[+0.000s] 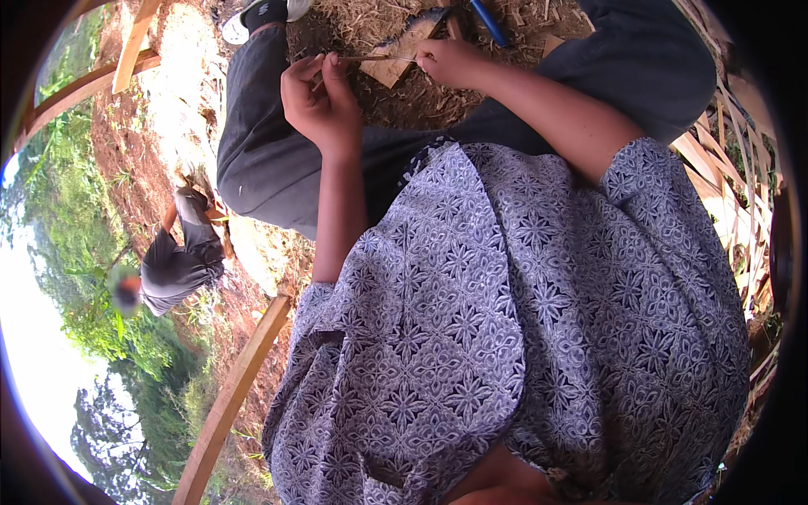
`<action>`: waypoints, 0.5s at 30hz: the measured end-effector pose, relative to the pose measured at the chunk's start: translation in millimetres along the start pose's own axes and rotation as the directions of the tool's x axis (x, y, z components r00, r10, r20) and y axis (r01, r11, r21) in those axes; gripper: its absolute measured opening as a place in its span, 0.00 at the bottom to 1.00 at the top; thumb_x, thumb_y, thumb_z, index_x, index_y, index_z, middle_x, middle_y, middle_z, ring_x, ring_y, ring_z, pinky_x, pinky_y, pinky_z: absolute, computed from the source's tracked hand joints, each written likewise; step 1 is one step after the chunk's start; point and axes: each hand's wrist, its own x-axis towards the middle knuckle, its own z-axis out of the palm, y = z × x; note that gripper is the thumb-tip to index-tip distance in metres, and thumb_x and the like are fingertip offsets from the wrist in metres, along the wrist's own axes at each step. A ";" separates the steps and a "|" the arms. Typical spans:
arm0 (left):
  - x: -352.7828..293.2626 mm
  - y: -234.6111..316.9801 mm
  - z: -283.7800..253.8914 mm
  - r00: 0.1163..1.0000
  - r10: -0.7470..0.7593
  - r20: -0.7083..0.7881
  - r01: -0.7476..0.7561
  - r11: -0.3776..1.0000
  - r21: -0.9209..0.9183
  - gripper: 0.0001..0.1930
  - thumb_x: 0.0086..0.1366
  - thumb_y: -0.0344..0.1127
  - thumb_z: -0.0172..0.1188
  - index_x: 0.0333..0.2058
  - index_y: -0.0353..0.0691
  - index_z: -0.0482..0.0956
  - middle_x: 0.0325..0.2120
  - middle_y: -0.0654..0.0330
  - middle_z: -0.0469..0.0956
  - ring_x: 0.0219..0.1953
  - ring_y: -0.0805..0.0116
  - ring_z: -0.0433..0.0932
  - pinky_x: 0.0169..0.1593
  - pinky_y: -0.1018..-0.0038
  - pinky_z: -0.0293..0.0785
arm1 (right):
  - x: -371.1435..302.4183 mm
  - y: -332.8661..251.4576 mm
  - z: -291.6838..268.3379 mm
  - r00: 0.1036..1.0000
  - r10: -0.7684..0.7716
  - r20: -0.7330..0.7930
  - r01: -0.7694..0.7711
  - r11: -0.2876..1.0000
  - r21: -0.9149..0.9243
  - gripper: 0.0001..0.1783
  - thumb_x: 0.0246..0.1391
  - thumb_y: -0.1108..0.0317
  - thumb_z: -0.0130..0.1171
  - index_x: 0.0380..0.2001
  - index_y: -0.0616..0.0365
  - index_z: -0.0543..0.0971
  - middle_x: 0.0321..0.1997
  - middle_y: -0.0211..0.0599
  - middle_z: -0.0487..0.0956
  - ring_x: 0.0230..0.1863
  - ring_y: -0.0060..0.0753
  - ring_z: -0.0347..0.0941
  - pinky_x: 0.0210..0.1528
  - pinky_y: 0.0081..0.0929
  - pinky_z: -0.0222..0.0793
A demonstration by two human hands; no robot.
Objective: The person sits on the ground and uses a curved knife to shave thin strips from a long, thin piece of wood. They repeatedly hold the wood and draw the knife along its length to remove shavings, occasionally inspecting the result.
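Note:
A thin wooden strip [376,58] stretches between my two hands, above the ground in front of my lap. My left hand [321,103] pinches its left end between thumb and fingertips. At the other end, my right hand [450,64] is closed, its fingers wrapped around the strip; whether anything else is inside this fist is hidden. Below and behind the strip lies a flat pale piece of wood [393,72] with a dark, rough far edge. A blue, rod-shaped object [490,23] rests on the ground beyond my right hand.
Wood shavings [349,25] litter the ground between my legs. Long split strips [732,181] are heaped at the right. Wooden posts [231,404] stand at the left, where another person [181,257] bends over on a reddish slope with greenery.

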 end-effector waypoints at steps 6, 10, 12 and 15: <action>-1.9 -2.7 -0.6 1.000 -0.010 -0.020 0.008 0.995 -0.098 0.07 0.69 0.24 0.62 0.39 0.30 0.72 0.39 0.56 0.76 0.39 0.72 0.79 0.40 0.74 0.88 | -25.0 -35.9 -13.0 0.993 -0.090 -0.076 0.103 0.978 0.182 0.13 0.67 0.53 0.55 0.45 0.47 0.78 0.29 0.37 0.81 0.30 0.36 0.80 0.35 0.38 0.72; -1.2 0.4 2.9 0.999 -0.042 -0.031 0.039 0.994 -0.105 0.07 0.68 0.24 0.63 0.38 0.30 0.73 0.38 0.57 0.76 0.38 0.73 0.79 0.40 0.74 0.88 | -34.3 -66.7 -26.2 0.984 -0.137 -0.114 0.163 0.950 0.268 0.13 0.67 0.53 0.55 0.42 0.50 0.79 0.28 0.38 0.81 0.30 0.35 0.80 0.36 0.38 0.72; -0.4 5.7 5.9 1.000 -0.017 -0.027 0.014 0.995 -0.101 0.07 0.68 0.25 0.64 0.37 0.30 0.73 0.38 0.57 0.76 0.38 0.73 0.79 0.39 0.74 0.88 | -22.4 -30.7 -14.7 0.997 -0.072 -0.036 0.076 0.988 0.133 0.14 0.68 0.54 0.54 0.45 0.53 0.79 0.28 0.36 0.80 0.28 0.31 0.77 0.34 0.35 0.70; 0.0 3.7 6.3 1.000 0.012 -0.009 -0.013 0.999 -0.033 0.08 0.67 0.25 0.65 0.36 0.30 0.74 0.38 0.57 0.76 0.38 0.73 0.80 0.39 0.73 0.87 | -17.0 -27.1 -16.5 0.998 -0.062 -0.026 0.065 0.989 0.131 0.14 0.69 0.55 0.54 0.44 0.54 0.79 0.25 0.35 0.78 0.25 0.28 0.74 0.32 0.34 0.68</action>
